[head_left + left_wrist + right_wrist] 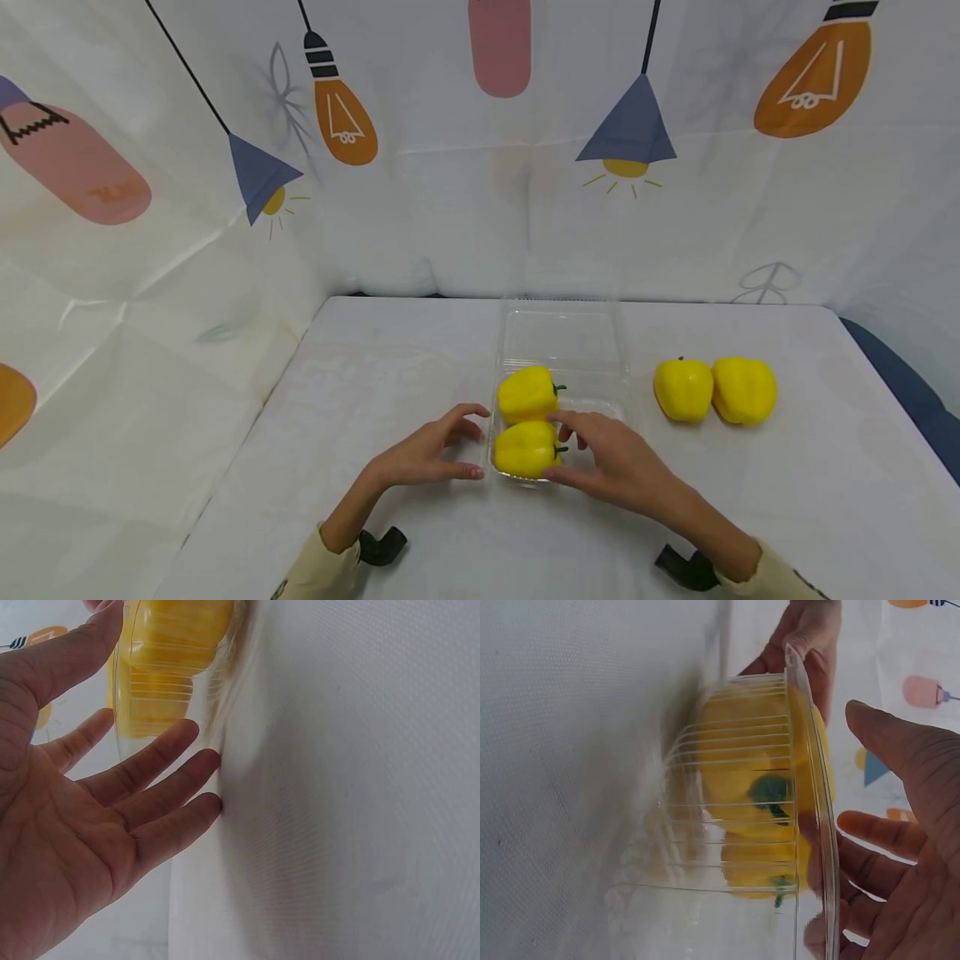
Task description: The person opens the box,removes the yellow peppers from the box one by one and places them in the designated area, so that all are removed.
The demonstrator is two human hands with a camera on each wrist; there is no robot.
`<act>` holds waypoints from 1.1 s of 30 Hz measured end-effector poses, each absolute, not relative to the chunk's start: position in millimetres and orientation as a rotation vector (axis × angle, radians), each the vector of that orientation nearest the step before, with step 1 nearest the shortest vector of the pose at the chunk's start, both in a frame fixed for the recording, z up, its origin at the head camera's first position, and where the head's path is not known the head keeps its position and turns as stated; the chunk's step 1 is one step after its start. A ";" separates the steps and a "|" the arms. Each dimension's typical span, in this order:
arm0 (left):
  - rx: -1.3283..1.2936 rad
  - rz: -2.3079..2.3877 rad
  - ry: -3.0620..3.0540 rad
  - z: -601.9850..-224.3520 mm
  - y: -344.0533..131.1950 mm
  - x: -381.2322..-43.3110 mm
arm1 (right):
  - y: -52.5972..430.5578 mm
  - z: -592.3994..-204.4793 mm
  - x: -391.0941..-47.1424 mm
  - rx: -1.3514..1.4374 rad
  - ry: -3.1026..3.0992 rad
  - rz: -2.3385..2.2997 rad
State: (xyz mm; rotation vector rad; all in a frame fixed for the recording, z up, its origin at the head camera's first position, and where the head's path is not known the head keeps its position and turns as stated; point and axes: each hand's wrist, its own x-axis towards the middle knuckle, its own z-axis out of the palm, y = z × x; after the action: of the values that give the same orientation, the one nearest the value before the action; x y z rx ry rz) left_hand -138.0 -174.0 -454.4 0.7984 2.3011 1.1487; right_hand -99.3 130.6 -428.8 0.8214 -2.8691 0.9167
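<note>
A clear plastic clamshell box (600,408) lies on the table with its lid (562,335) folded back. In its left half sit two yellow bell peppers, a rear one (525,394) and a front one (525,450), green stems facing right. My left hand (435,450) is beside the box's left wall, thumb and fingers spread apart; in the left wrist view its palm holds nothing. My right hand (618,462) reaches over the box from the right, its fingers loosely bent near the stems. The right wrist view shows its thumb (881,731) raised off the peppers.
Two more yellow bell peppers, one (683,390) beside the other (745,390), stand on the table right of the box. The white-covered table (360,358) ends at a printed cloth backdrop (450,208). Black straps (382,547) show at both wrists.
</note>
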 end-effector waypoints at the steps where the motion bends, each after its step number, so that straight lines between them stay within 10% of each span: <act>1: 0.796 1.148 2.302 -454.0 -174.0 -137.8 | 130.1 -429.0 -99.5 0.820 -2.870 0.918; 33: 0.805 1.163 2.293 -452.6 -173.5 -138.4 | 116.2 -436.7 -100.1 0.793 -2.883 0.789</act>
State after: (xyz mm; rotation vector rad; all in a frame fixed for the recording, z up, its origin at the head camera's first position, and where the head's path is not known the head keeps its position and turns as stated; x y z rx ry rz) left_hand -138.4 -173.5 -452.6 0.8052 2.2928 1.1625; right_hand -100.1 116.2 -436.7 0.7928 -2.8834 0.7888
